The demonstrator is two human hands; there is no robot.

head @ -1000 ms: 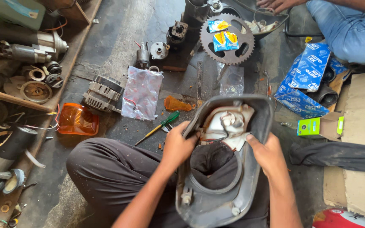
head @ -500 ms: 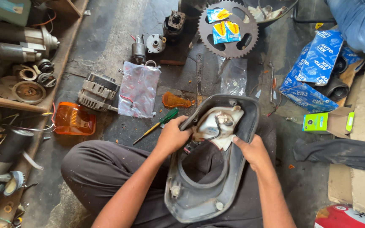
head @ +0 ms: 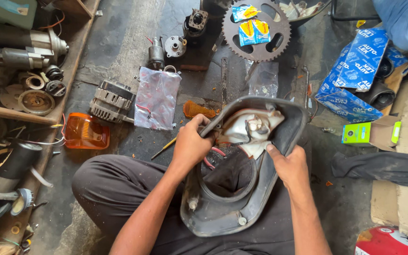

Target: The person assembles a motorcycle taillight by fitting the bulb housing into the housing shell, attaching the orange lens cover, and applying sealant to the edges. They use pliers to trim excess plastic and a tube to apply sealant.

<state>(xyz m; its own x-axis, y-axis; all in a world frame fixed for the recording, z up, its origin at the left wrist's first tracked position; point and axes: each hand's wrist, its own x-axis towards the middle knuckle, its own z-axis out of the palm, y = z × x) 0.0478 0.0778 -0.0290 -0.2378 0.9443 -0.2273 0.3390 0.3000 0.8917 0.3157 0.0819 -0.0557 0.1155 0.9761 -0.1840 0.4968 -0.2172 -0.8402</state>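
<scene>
Down on the workshop floor [head: 119, 52], a person sits cross-legged with a dark grey plastic housing [head: 242, 208] propped on the lap, its open back facing up. Left hand [head: 192, 141] has its grip closed tight on the housing's upper left rim, fingers curled over the edge. Right hand [head: 286, 163] clamps the right rim, thumb pressing inward toward the white reflector piece [head: 251, 130] seated in the housing's upper end. A black rubber boot [head: 230, 174] fills the round opening in the middle, and a red wire [head: 211, 158] loops just beside the left hand.

Around the knees, plenty of parts. A screwdriver with a yellow-green handle [head: 166, 147] lies on the floor just left of the left hand. An orange lens [head: 85, 132] sits further left, near a finned metal alternator [head: 111, 101] and a clear plastic bag [head: 157, 97]. Up top, a toothed sprocket [head: 257, 30] carries small blue-and-yellow sachets [head: 251, 23]. Blue cardboard boxes [head: 355, 71] pile up at right, well apart from the hands.
</scene>
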